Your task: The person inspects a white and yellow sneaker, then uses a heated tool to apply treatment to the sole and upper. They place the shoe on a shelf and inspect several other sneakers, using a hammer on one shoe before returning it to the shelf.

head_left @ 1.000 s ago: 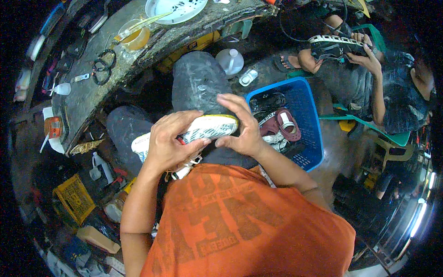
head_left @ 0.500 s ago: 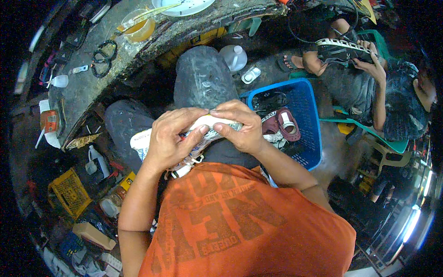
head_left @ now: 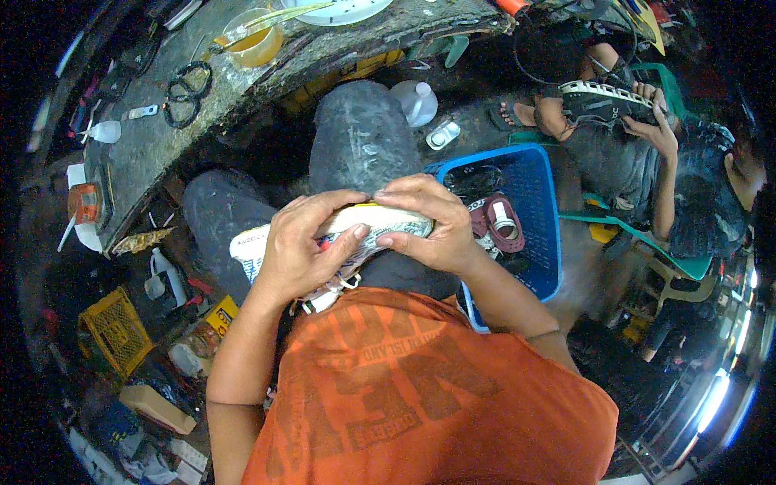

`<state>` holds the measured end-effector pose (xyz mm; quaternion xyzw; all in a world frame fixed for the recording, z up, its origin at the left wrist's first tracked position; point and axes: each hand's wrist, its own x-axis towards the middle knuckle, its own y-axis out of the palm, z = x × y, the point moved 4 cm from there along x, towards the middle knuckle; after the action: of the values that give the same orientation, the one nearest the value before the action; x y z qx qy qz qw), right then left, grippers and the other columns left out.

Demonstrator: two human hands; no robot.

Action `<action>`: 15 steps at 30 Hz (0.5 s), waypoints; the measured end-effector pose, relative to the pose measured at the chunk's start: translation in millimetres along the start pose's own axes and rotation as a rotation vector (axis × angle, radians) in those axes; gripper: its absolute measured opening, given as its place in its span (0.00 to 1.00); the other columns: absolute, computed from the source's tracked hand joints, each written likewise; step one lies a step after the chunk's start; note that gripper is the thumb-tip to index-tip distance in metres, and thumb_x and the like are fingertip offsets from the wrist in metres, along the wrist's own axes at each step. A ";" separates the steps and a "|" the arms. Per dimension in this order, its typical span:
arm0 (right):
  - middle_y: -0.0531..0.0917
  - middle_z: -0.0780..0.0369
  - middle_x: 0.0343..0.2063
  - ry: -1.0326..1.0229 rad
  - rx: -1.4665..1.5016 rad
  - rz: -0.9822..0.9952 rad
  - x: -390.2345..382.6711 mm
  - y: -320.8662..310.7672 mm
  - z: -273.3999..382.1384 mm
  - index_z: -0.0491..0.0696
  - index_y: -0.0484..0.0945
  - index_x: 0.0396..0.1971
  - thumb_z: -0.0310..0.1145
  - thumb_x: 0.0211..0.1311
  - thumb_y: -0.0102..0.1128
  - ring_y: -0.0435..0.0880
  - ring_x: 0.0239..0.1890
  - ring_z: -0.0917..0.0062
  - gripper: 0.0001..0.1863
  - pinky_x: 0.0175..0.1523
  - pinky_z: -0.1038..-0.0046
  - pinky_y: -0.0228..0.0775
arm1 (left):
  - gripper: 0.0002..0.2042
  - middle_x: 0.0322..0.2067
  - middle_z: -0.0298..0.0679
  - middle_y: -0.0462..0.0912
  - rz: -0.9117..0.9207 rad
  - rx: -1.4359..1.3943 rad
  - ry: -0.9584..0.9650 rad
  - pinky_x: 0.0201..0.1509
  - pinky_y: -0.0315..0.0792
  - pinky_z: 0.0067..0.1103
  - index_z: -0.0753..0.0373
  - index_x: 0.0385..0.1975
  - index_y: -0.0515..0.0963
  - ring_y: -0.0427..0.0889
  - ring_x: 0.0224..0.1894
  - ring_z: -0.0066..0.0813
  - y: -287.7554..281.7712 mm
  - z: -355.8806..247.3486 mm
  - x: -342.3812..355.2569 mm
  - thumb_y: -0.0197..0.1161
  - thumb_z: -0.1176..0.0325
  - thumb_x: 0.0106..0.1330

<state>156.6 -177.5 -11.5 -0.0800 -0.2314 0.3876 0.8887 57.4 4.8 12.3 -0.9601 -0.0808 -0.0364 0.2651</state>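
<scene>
Across my lap lies a white sneaker (head_left: 349, 217) on its side, its pale sole edge turned up and its laces hanging toward my shirt. My left hand (head_left: 305, 242) grips the middle of the shoe, thumb on the upper and fingers over the sole. Further along toward the other end, my right hand (head_left: 428, 222) pinches the shoe the same way, thumb below and fingers on top. The fingertips of both hands nearly meet at the sole edge. Part of the shoe is hidden behind the hands.
Right of my knees stands a blue plastic basket (head_left: 552, 218) with maroon sandals (head_left: 503, 224) inside. A stone-topped bench (head_left: 145, 174) curves along the left and front, bearing a yellowish bowl (head_left: 257, 47) and black cord (head_left: 187, 95). At right, another person's hands hold a black shoe (head_left: 600, 107).
My right hand has shifted slightly right and its thumb has slid along the shoe, showing more of the sole edge. My left hand keeps its grip. The whole view has shifted slightly.
</scene>
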 end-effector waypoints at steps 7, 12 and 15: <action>0.87 0.57 0.45 -0.063 -0.004 -0.010 5.0 8.4 -4.0 0.46 0.86 0.52 0.31 0.50 0.81 0.86 0.50 0.63 0.26 0.54 0.64 0.78 | 0.17 0.42 0.45 0.88 -0.029 -0.092 -0.048 0.48 0.79 0.31 0.65 0.48 0.79 0.88 0.44 0.42 -3.0 2.5 -3.1 0.74 0.68 0.62; 0.86 0.55 0.46 -0.011 -0.024 -0.058 2.3 7.8 -2.1 0.45 0.86 0.50 0.30 0.49 0.82 0.86 0.49 0.62 0.26 0.54 0.64 0.78 | 0.20 0.45 0.47 0.89 -0.036 -0.171 -0.134 0.54 0.77 0.33 0.64 0.51 0.74 0.88 0.49 0.44 1.2 3.8 -2.0 0.72 0.67 0.64; 0.86 0.54 0.46 0.055 -0.007 -0.087 2.5 7.7 -3.1 0.43 0.85 0.48 0.29 0.49 0.82 0.85 0.48 0.64 0.24 0.54 0.66 0.78 | 0.21 0.46 0.46 0.89 -0.014 -0.127 -0.144 0.57 0.75 0.35 0.63 0.54 0.71 0.87 0.51 0.45 3.2 2.9 -0.3 0.71 0.67 0.64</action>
<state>154.6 -170.3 -15.9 -0.0833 -0.2115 0.3455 0.9105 57.8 3.6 8.2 -0.9745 -0.1038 0.0258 0.1971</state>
